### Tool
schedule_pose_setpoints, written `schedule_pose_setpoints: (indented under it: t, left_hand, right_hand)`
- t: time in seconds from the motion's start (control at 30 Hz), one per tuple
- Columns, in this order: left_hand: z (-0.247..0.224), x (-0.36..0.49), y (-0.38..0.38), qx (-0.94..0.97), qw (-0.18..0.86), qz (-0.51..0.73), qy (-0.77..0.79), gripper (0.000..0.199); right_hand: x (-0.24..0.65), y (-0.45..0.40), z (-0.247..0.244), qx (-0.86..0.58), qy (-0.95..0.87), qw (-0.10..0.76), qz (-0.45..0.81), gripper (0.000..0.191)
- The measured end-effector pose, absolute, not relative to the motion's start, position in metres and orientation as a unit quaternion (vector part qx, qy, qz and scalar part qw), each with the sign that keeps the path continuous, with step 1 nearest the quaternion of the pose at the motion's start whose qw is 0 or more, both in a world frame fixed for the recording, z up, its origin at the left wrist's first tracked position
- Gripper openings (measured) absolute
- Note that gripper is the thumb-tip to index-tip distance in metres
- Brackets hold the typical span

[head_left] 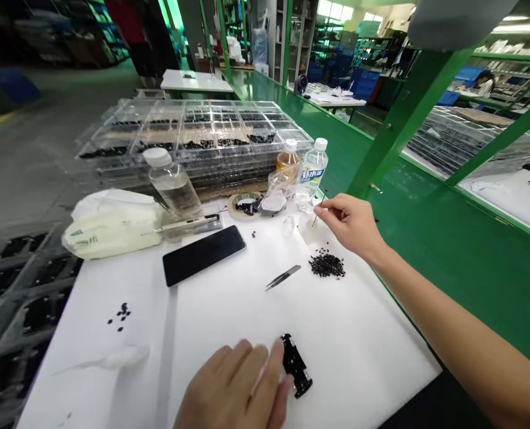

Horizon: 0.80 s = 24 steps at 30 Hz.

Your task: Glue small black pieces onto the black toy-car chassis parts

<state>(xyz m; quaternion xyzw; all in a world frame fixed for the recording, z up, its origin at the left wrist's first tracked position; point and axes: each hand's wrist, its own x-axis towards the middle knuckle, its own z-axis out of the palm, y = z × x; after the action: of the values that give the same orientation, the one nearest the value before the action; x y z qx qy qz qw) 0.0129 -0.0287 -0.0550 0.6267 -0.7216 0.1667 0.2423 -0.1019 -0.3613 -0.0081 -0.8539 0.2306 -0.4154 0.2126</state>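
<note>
Head view: left hand [236, 387] touches flat black perforated part [295, 365].

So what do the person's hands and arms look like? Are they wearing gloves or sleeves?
No gloves. Both the left hand and the right hand are bare, with no rings showing. The right forearm is bare too: no sleeve, watch or bracelet in view. The left arm is out of the picture.

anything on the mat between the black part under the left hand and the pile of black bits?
Head view: only tweezers lie roughly between black part and pile; otherwise bare white mat.
</note>
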Motion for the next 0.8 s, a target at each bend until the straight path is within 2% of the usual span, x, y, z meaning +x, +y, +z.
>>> schedule_pose_setpoints:
  t: [0.13,0.3,0.53,0.8]
  left_hand:
    - [-0.041,0.056,-0.043,0.733,0.148,0.215,-0.628,0.054]
    - [-0.044,0.100,-0.057,0.801,0.063,0.191,-0.563,0.072]
    - [-0.045,0.117,-0.060,0.832,0.021,0.153,-0.533,0.073]
    - [-0.046,0.116,-0.067,0.849,0.016,0.129,-0.512,0.069]
  right_hand:
    - [-0.117,-0.351,-0.008,-0.861,0.242,0.196,-0.402,0.026]
    - [-0.124,-0.354,-0.011,-0.884,0.266,0.196,-0.332,0.038]
    - [-0.094,-0.380,0.021,-0.921,0.303,0.166,-0.179,0.027]
    - [0.008,-0.407,0.036,-0.933,0.335,0.111,0.063,0.038]
